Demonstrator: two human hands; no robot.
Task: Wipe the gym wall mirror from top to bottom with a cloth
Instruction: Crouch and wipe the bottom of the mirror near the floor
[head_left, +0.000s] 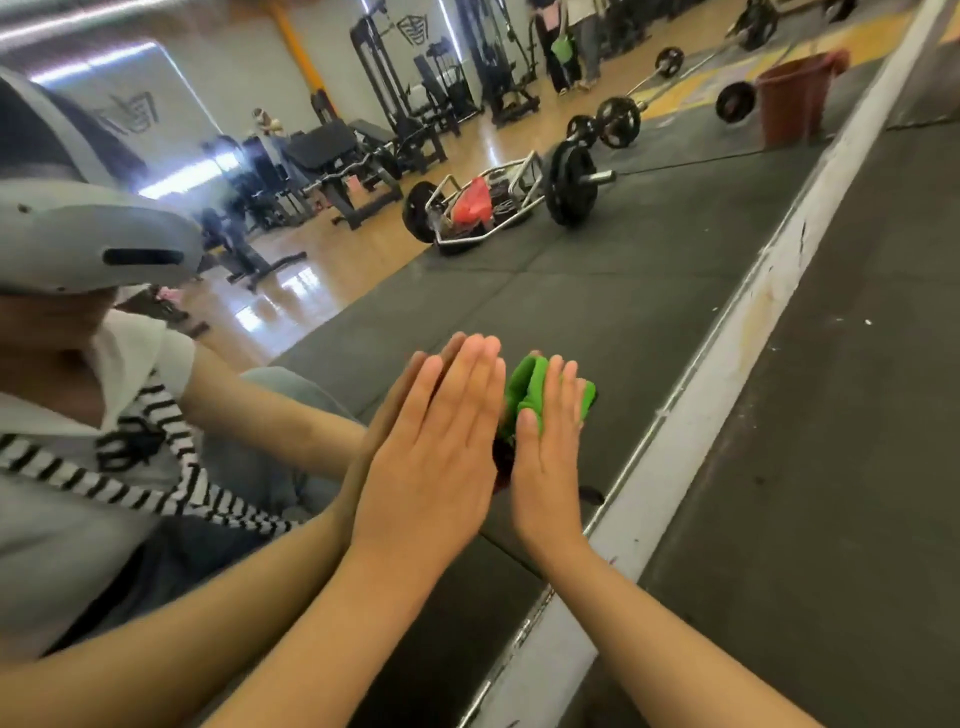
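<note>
1. The right hand (545, 457), at lower centre of the frame, lies flat with its fingers straight and together. It presses the green cloth (527, 392) against the glass, pushing rather than gripping.
2. The left hand (434, 457), just beside it to the left, is also spread flat on the mirror (597, 291), fingers straight and holding nothing. Its reflection meets it at the fingertips.
3. The cloth sits bunched under the right fingers, on the glass near the mirror's lower edge. A white strip (727, 374) runs along that edge, diagonally from lower centre to upper right.
4. The step in hand appears to be the low end of a downward pass, so this stretch looks nearly done.
5. The next move likely calls for carrying the cloth down to the strip under steady flat pressure, then lifting it to start the adjoining stretch from the top. The bunched cloth may want spreading first.
6. Further out, the glass reflects a loaded barbell (571, 182) at upper centre and a reddish bucket (795, 98) at upper right. A dark floor mat (857, 467) fills the right side.
</note>
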